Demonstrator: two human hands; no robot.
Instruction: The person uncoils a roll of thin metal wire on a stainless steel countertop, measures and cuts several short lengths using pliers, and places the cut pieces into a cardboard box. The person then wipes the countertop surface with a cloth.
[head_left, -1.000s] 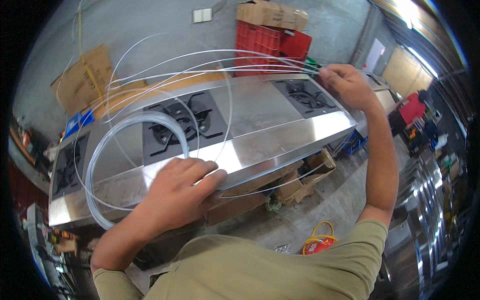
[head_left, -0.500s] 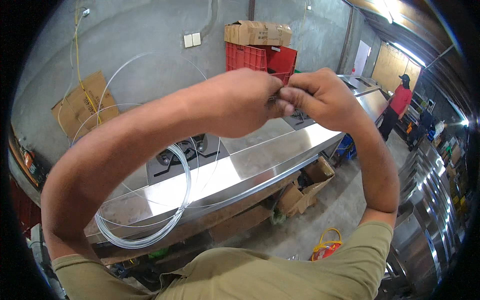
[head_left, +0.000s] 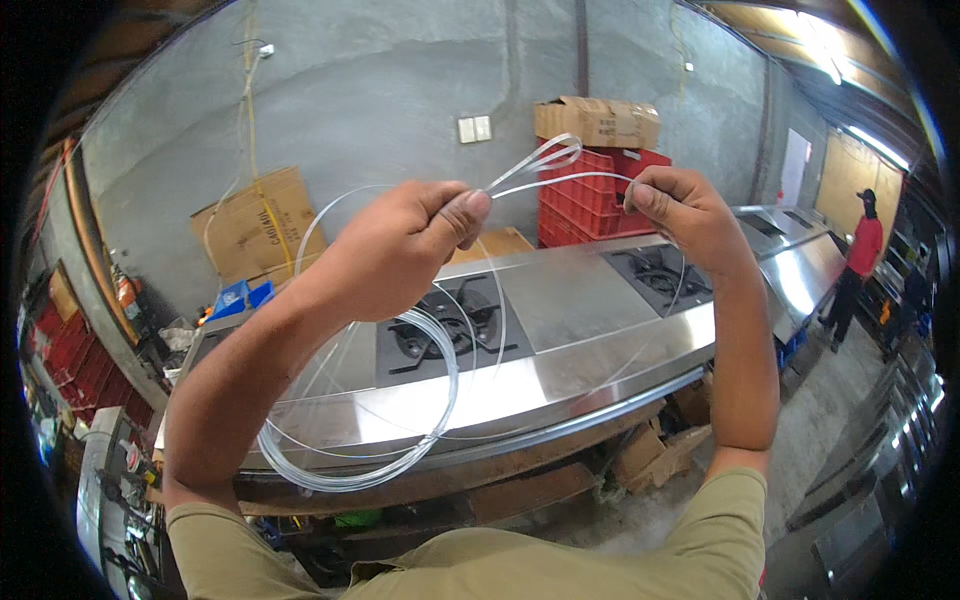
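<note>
My left hand [head_left: 400, 245] is closed in a pinch, raised over a steel counter [head_left: 575, 325]. From its thumb and fingertips stick out narrow bent loops of thin, pale, shiny wire [head_left: 530, 158]. One strand runs right from there to my right hand [head_left: 685, 215], which pinches it between thumb and forefinger. Below my left forearm hangs a round coil of the same wire [head_left: 350, 482], with looser turns spreading around it. Another thin length trails down from my right hand toward the coil. What carries the coil is hidden behind my left hand.
Two black gas burners [head_left: 440, 335] are set into the counter. Red crates [head_left: 585, 200] with a cardboard box [head_left: 597, 122] on top stand by the grey wall. More cardboard [head_left: 260, 225] leans at left. Torn boxes [head_left: 655, 455] lie underneath. A person in red [head_left: 862, 245] stands far right.
My hands, together before, have moved apart, with wire now stretched between them. Narrow loops now show beyond my left fingertips. The view has turned left.
</note>
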